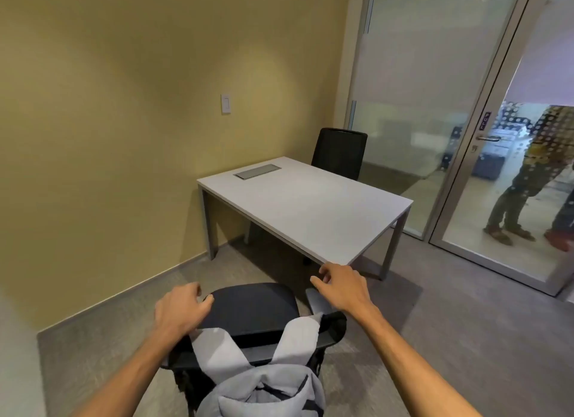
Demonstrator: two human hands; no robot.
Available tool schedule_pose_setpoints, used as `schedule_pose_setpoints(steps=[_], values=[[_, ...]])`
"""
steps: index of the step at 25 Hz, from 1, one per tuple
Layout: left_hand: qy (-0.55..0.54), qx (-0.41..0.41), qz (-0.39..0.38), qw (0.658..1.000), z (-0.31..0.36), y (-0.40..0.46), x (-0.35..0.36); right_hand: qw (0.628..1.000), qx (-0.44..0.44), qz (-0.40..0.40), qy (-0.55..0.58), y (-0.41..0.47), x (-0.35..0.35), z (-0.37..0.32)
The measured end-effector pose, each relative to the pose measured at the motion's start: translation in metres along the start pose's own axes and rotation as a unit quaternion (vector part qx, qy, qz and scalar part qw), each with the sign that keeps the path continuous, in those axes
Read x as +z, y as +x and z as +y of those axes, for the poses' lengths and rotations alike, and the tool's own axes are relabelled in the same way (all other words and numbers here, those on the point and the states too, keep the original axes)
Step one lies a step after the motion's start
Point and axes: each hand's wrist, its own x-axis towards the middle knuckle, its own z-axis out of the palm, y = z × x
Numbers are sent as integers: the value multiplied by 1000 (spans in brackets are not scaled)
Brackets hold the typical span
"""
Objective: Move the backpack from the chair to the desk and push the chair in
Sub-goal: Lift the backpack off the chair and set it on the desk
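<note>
A grey backpack hangs on the back of a black office chair, its two straps looped over the backrest top. The chair stands pulled out from the white desk, seat facing it. My left hand hovers over the chair's left side near one strap, fingers loosely curled and holding nothing. Above the chair's right armrest, my right hand is spread with fingers apart and empty, near the desk's front corner.
A second black chair stands at the desk's far side. A grey cable hatch is set in the desktop. The yellow wall runs along the left. Glass partition and door on the right, with a person standing outside.
</note>
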Motion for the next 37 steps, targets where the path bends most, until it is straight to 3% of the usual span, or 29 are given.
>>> schedule_pose_setpoints(steps=[7, 12, 19, 26, 29, 34, 36, 37], values=[[92, -33, -85, 992, -24, -4, 17, 994, 28, -88, -50, -13, 35, 0], [94, -83, -121, 985, -34, -8, 28, 989, 51, -117, -78, -21, 54, -3], [-22, -164, -204, 965, -37, -11, 33, 984, 101, -98, -112, -19, 69, -9], [5, -186, -249, 951, -29, -1, 30, 967, 122, -115, -190, -17, 71, -17], [-13, -185, -227, 956, -27, -4, 29, 953, 99, -113, -263, -18, 69, -21], [-93, -214, -160, 959, -36, -9, 36, 959, 84, -111, -245, -17, 72, -14], [-240, -273, -114, 925, -44, -7, 35, 966, 101, -101, -216, -18, 73, -12], [-333, -318, -92, 883, -49, -6, 33, 968, 110, -101, -203, -18, 74, -12]])
